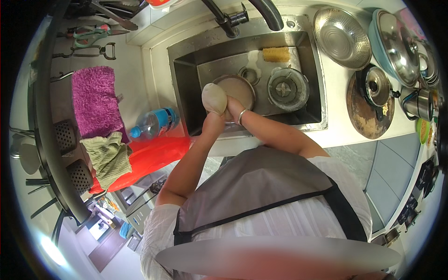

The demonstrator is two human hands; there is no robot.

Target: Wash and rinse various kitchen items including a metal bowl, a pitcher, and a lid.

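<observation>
Over the left part of the steel sink [189, 87], my left hand [213, 124] is closed around the gathered neck of a full, pale cloth bag [214, 98]. My right hand [233, 106], with a silver bangle at the wrist, is against the bag's right side; its fingers are partly hidden. Below the bag a round bowl [239, 87] holds greyish liquid. To its right in the sink stands a blender jar [288, 89] with blades at its bottom and residue on its wall. A yellow sponge [276, 54] lies at the back, near white foam by the drain.
A black faucet [267, 14] arches over the sink's back. A plastic bottle [154, 124] lies left, beside a red plastic bag [150, 154]. On the right counter are a steel basin [341, 38], a lidded pot [395, 49] and a round cutting board [357, 115]. Towels [94, 101] hang at left.
</observation>
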